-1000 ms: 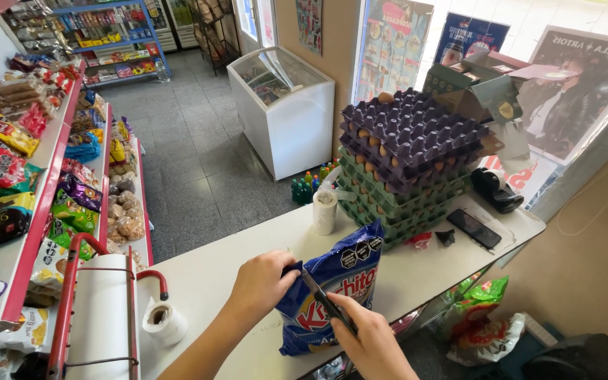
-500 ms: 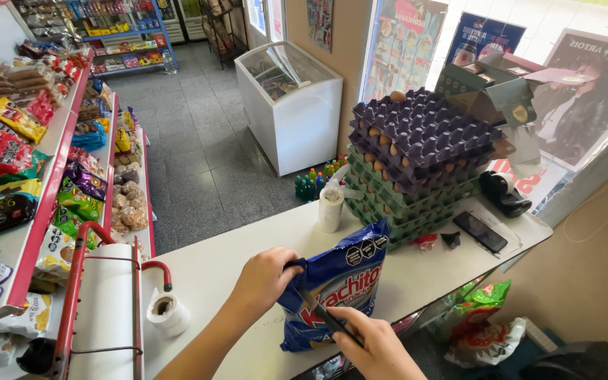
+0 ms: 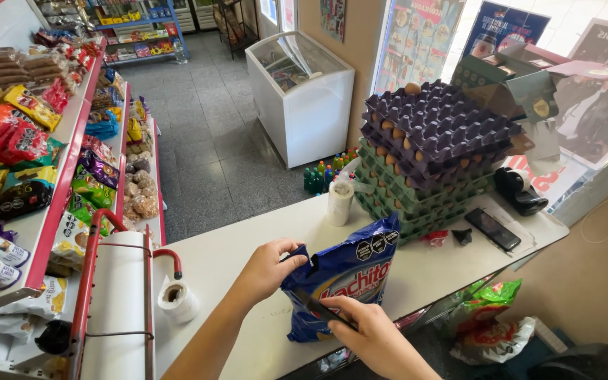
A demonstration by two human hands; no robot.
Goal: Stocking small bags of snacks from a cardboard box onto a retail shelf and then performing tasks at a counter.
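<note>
Shop aisles and snack shelves fill the upper left; low in the frame our white tabletop (image 3: 248, 253) carries the blue snack bag (image 3: 343, 285), upright and apparently unopened. Our left hand (image 3: 269, 267) grips its upper edge; our right hand (image 3: 367, 331) pinches a thin dark tool (image 3: 325, 309), perhaps a pen, against it. Stacked egg trays (image 3: 431, 162) stand behind.

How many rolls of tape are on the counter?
2: one white roll by the red rack, one taller roll beside the egg trays. Others may be hidden.
</note>
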